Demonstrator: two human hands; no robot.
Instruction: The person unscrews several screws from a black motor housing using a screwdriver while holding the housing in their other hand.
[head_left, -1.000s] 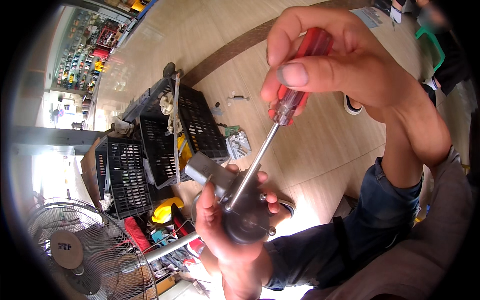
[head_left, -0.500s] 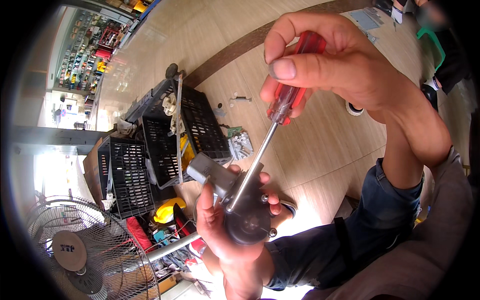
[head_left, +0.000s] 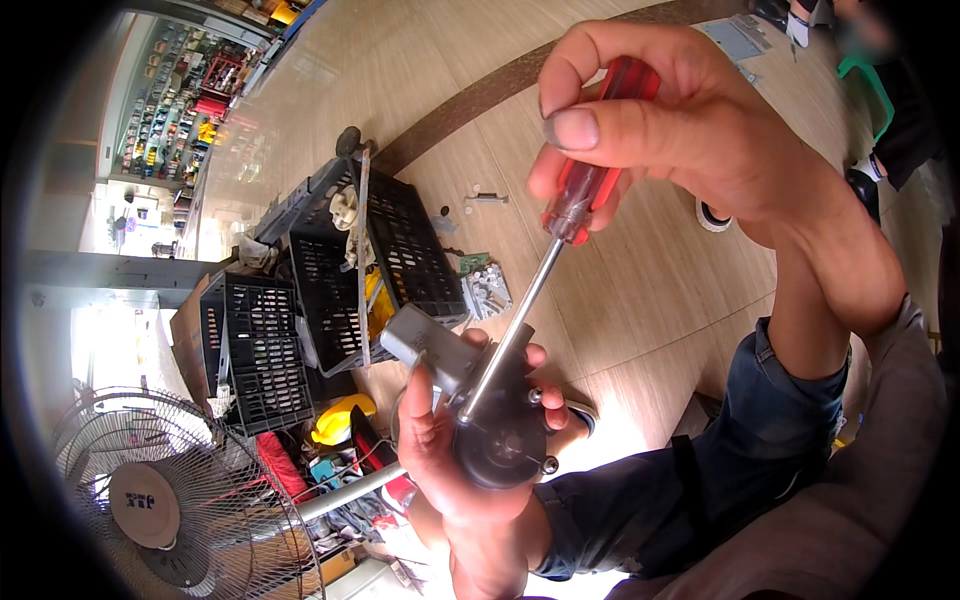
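Observation:
A screwdriver (head_left: 612, 140) with a clear red handle and a long steel shaft is gripped by my right hand (head_left: 690, 130), thumb and fingers wrapped round the handle. Its shaft slants down to the left, and the tip touches the edge of a dark motor unit (head_left: 500, 445). That unit has a round black housing, a grey cylinder (head_left: 425, 345) at its upper left and shiny metal studs on its right side. From below, my left hand (head_left: 450, 480) cradles the unit, its fingers curled round both sides.
Black plastic crates (head_left: 330, 280) stand to the left on the tiled floor (head_left: 640, 280). A floor fan (head_left: 150, 500) is at the lower left, near a yellow item (head_left: 342, 420). Small parts (head_left: 486, 290) lie beyond the unit. Another person's gloved hand (head_left: 797, 30) shows at the upper right.
Both hands, the screwdriver and the motor unit appear slightly further right in the picture, as does the background. The grip on each thing is unchanged.

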